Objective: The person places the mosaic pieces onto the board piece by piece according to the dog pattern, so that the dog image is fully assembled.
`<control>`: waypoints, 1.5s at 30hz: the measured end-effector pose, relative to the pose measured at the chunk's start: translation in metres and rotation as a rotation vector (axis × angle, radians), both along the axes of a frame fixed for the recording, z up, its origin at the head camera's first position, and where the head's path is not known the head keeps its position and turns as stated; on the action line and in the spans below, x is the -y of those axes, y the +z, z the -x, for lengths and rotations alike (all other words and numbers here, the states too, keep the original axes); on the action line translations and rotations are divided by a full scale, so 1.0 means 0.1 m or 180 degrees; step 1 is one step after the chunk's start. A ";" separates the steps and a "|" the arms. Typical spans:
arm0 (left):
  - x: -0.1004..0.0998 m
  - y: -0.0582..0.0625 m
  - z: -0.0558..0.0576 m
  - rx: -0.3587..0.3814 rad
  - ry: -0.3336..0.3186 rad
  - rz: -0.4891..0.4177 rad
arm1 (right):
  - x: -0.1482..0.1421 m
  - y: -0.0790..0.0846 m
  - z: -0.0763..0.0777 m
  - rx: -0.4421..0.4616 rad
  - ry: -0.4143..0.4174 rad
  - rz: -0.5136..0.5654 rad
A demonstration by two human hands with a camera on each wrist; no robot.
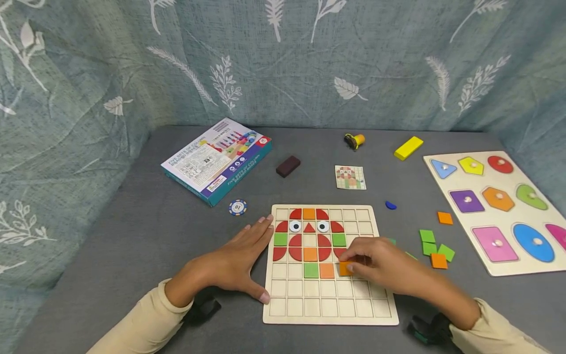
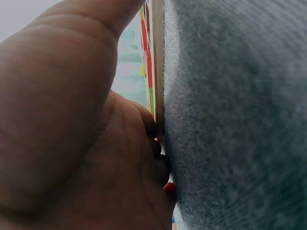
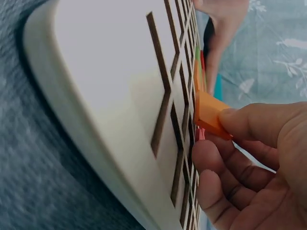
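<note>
A wooden grid board (image 1: pixel 329 314) lies on the table, partly filled with red, orange and green tiles and two eye pieces that form an owl-like pattern. My right hand (image 1: pixel 380 263) pinches an orange square tile (image 3: pixel 211 114) between thumb and fingers, right at the grid, beside another orange tile (image 1: pixel 326 271) set in a cell. In the right wrist view the held tile is tilted against the board. My left hand (image 1: pixel 232 260) rests along the board's left edge, fingers spread and thumb at the lower left side. In the left wrist view the palm hides most of the board.
Loose green tiles (image 1: pixel 427 236) and orange tiles (image 1: pixel 439 261) lie right of the board. A shape puzzle board (image 1: pixel 479 246) stands farther right. Behind are a pattern card (image 1: pixel 350 177), a dark block (image 1: pixel 288 166), a yellow block (image 1: pixel 409 148), a box (image 1: pixel 216 160) and a poker chip (image 1: pixel 238 207).
</note>
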State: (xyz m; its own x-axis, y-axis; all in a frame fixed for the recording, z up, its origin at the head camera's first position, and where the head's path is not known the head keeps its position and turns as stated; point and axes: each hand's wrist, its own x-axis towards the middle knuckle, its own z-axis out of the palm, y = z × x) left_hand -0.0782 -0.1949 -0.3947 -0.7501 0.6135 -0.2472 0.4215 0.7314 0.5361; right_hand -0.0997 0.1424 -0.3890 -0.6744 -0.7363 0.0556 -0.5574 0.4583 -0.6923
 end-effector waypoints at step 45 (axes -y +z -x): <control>0.01 -0.03 0.02 -0.0026 -0.0041 -0.0013 | -0.09 0.04 0.04 -0.0511 -0.0140 -0.0162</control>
